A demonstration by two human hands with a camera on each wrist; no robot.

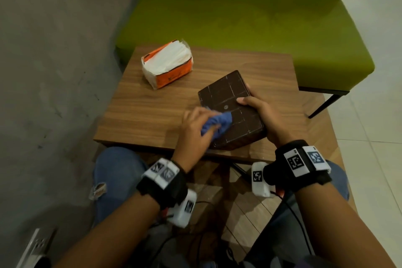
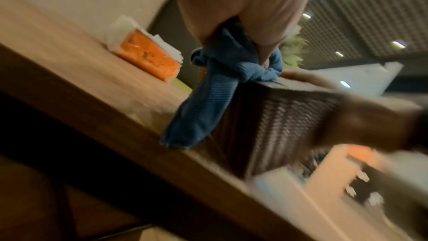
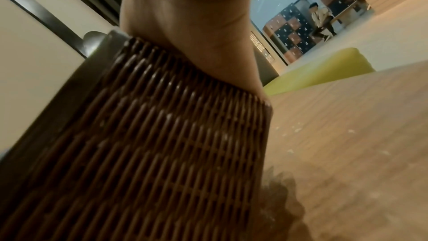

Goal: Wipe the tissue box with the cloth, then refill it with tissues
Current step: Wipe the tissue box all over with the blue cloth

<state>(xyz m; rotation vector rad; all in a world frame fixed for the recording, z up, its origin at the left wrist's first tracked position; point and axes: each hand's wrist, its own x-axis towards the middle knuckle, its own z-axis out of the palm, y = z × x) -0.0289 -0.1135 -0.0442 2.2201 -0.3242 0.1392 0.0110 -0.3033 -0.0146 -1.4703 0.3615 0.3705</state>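
Note:
A dark brown woven tissue box [image 1: 226, 102] lies on the wooden table [image 1: 152, 111], its flat panelled face up. My left hand [image 1: 195, 126] grips a bunched blue cloth [image 1: 217, 124] and presses it on the box's near left top. In the left wrist view the blue cloth [image 2: 217, 83] hangs down the box's woven side [image 2: 277, 122]. My right hand [image 1: 258, 109] holds the box's right edge, thumb on top; the right wrist view shows the palm against the woven side [image 3: 173, 144]. An opened orange pack of white tissues [image 1: 167, 63] lies at the table's far left.
A green cushioned bench [image 1: 250, 26] stands behind the table. A grey wall [image 1: 54, 61] runs along the left. The box sits close to the table's near edge, above my knees. Cables and a white power strip [image 1: 34, 248] lie on the floor below.

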